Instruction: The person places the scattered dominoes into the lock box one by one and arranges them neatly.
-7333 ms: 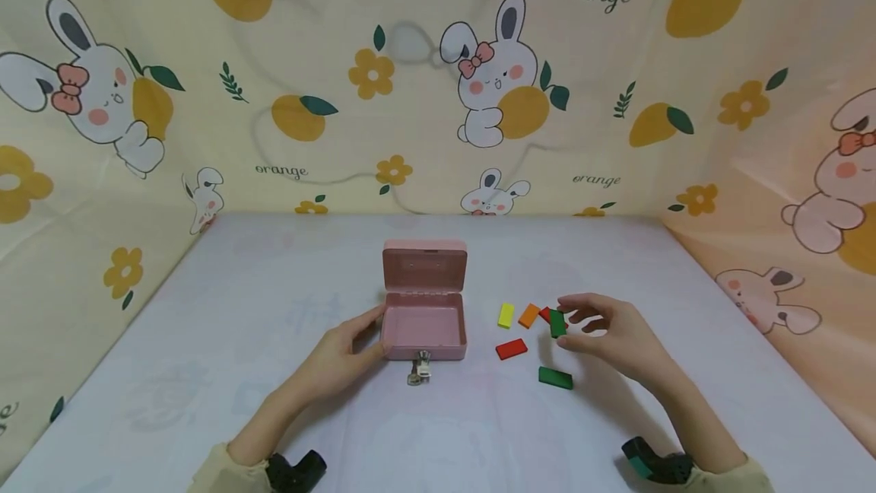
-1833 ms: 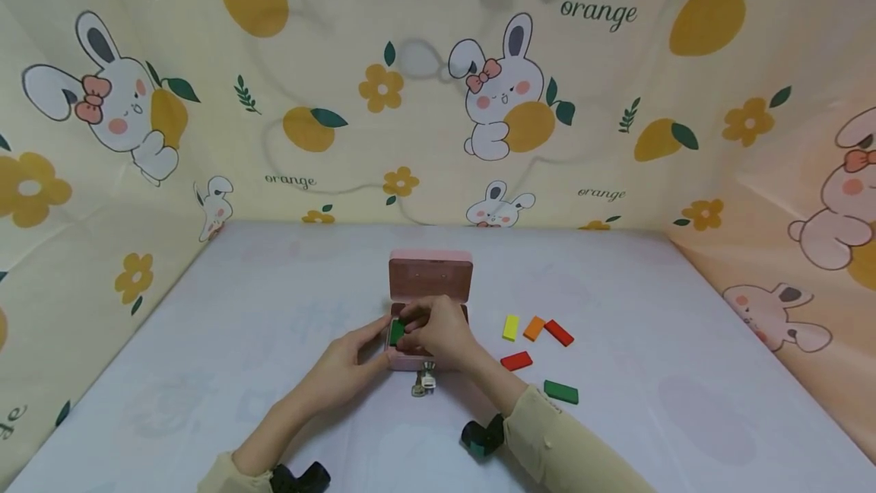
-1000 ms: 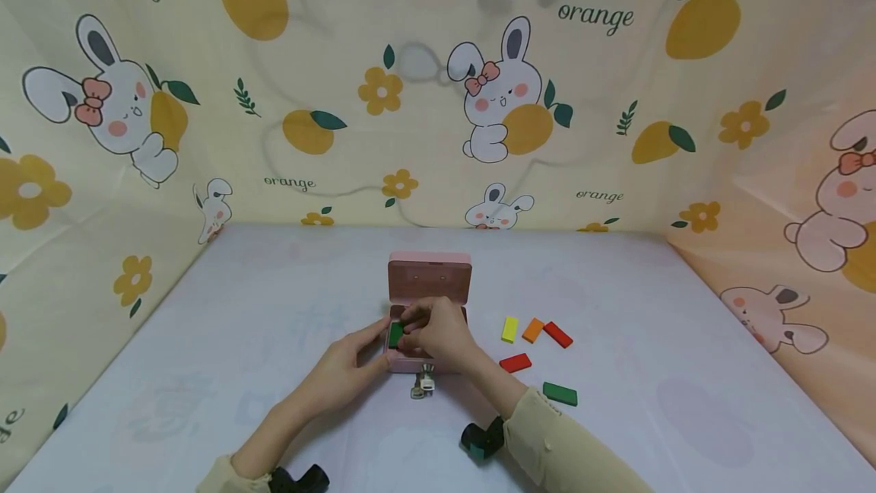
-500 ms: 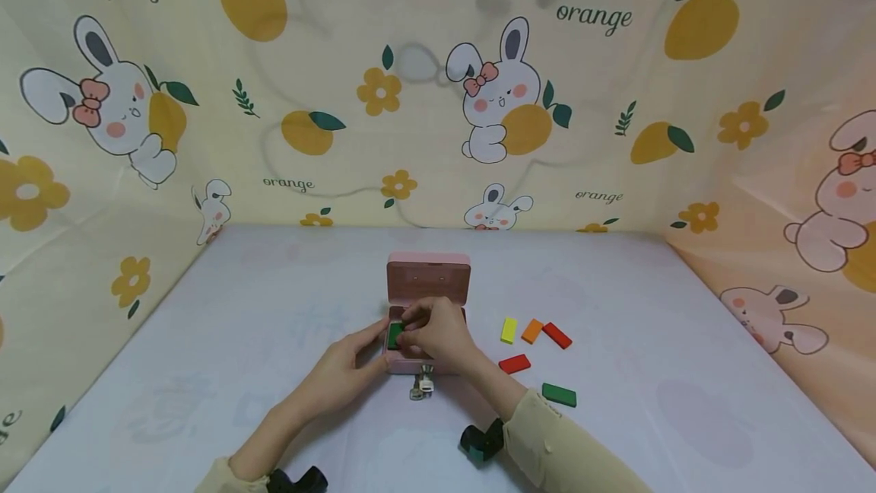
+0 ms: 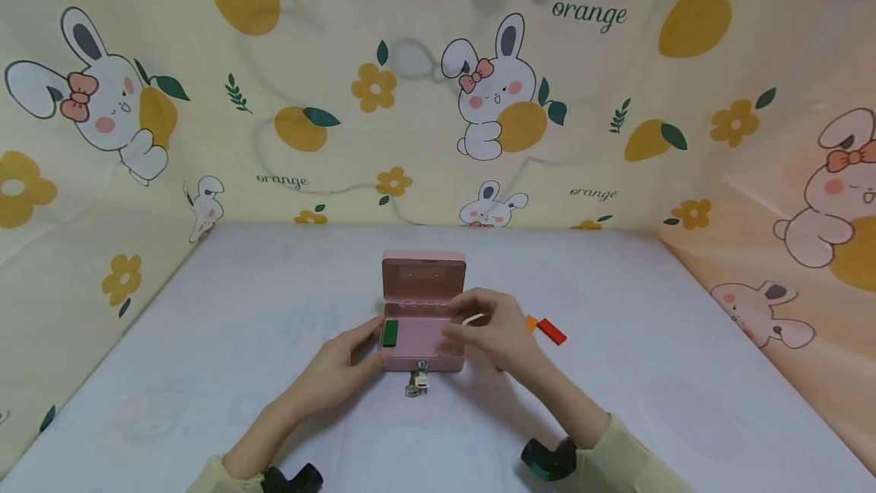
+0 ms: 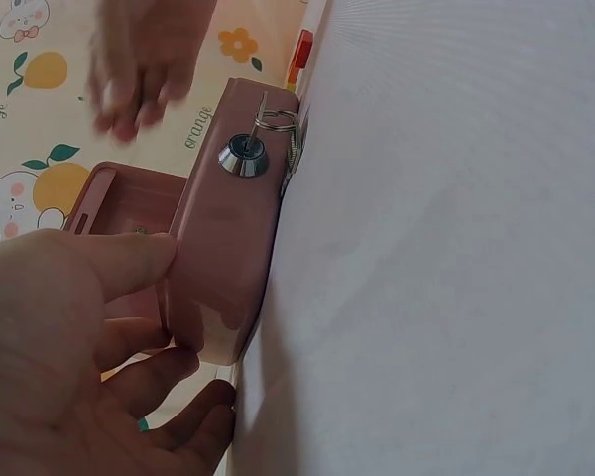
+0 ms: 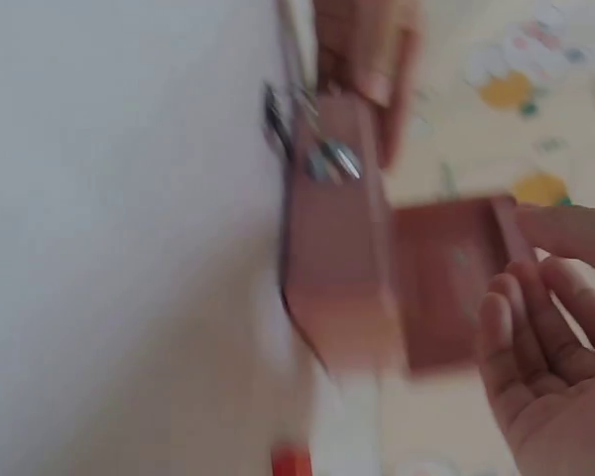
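Note:
A pink metal cash box [image 5: 424, 364] stands with its lid [image 5: 423, 278] raised, and a key with a ring [image 6: 278, 121] sits in its front lock. Inside, along the left wall, lies one green block [image 5: 390, 333]. My left hand [image 5: 342, 360] grips the box's left end, thumb at the front corner and fingers along the side. Over the box's right edge hovers my right hand [image 5: 503, 329], its fingers loosely bent with nothing between them. It is blurred in the left wrist view.
Right of the box, a red block [image 5: 551, 332] and a partly covered orange block [image 5: 531, 323] lie on the white-covered table [image 5: 650, 402]. My right hand and arm hide that area's other blocks. A patterned cloth [image 5: 411, 135] hangs behind and at both sides.
My right hand carried the green block from the table into the box, then let go and moved right, out of the box. My left hand has stayed on the box.

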Demonstrator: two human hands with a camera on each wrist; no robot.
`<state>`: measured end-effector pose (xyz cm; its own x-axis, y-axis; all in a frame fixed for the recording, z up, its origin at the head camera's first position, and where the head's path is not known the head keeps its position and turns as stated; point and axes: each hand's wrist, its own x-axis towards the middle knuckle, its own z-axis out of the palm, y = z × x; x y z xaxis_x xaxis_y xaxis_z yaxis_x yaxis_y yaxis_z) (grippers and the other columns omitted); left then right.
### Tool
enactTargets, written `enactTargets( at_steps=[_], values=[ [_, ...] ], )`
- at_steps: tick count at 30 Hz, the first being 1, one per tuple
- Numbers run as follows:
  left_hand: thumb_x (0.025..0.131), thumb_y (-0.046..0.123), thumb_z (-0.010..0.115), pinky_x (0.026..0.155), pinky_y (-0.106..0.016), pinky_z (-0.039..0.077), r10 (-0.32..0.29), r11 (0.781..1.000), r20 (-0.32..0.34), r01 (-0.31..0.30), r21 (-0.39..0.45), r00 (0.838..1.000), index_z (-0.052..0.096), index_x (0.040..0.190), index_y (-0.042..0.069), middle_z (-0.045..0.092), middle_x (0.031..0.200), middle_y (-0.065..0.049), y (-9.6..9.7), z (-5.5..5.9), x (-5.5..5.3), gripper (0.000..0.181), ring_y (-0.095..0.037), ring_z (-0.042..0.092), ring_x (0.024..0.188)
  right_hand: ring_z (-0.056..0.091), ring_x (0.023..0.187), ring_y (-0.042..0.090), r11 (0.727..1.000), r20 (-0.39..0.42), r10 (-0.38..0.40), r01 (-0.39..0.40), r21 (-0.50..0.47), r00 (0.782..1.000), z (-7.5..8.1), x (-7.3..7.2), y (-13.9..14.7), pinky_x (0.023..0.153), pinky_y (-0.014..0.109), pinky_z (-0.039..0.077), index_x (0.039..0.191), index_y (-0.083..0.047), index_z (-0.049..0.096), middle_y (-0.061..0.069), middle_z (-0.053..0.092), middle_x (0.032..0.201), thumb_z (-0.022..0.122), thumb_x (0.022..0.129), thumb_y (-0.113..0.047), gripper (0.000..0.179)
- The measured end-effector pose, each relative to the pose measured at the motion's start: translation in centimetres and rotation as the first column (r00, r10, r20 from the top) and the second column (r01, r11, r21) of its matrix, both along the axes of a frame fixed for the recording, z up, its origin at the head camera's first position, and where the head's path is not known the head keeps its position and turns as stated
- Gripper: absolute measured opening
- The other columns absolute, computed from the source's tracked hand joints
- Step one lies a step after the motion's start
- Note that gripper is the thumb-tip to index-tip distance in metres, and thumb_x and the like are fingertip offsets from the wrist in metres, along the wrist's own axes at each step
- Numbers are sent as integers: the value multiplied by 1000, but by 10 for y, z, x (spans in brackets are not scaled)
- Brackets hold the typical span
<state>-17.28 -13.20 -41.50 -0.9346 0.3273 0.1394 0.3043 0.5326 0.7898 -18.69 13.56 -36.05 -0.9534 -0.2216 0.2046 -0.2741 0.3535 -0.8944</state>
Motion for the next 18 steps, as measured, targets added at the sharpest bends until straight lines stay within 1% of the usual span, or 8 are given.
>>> enactTargets(
  at_steps=[1,2,5,10,14,18],
  values=[
    [97,29,65,112,-46,29,0,1000,1,0,1,1000,40,150,5,41,150,-9,0,0,0,64,-28,34,139,65,88,22,1000,11,-20,20,5,1000,1,2,12,78,31,56,105,-7,73,6,70,96,84,79,-13,28],
    [97,29,65,112,-47,28,-1,1000,1,1,1,1000,40,150,5,41,151,-9,1,-1,0,64,-29,34,139,65,90,21,999,15,-34,34,14,999,-2,1,26,79,31,56,106,-9,73,4,70,98,85,79,-16,30],
    [96,31,65,112,-47,29,0,1000,1,0,-1,1000,39,150,6,41,150,-9,0,-2,-1,65,-29,34,139,65,95,23,995,17,-80,78,60,997,-3,2,65,81,30,56,110,-11,72,6,70,105,84,80,-19,34],
    [96,30,66,112,-47,29,-3,1000,-4,3,-1,1000,40,150,5,41,150,-10,0,0,-1,64,-29,35,139,62,105,32,988,44,-101,95,122,994,-13,-9,125,81,26,55,119,-11,68,14,66,117,81,84,-18,38],
    [97,29,65,112,-48,29,-12,1000,-18,12,3,1000,40,149,3,42,150,-11,1,0,-1,64,-30,35,139,58,113,35,986,84,-74,61,155,994,-22,-18,151,84,27,54,125,-8,66,14,64,124,77,87,-14,40],
    [97,30,65,112,-49,29,-16,1000,-23,16,9,1000,40,150,4,42,150,-11,1,-1,0,64,-31,35,139,57,114,33,986,123,-43,22,167,991,-28,-24,162,89,38,52,129,-7,64,12,62,128,77,87,-14,44]
  ],
)
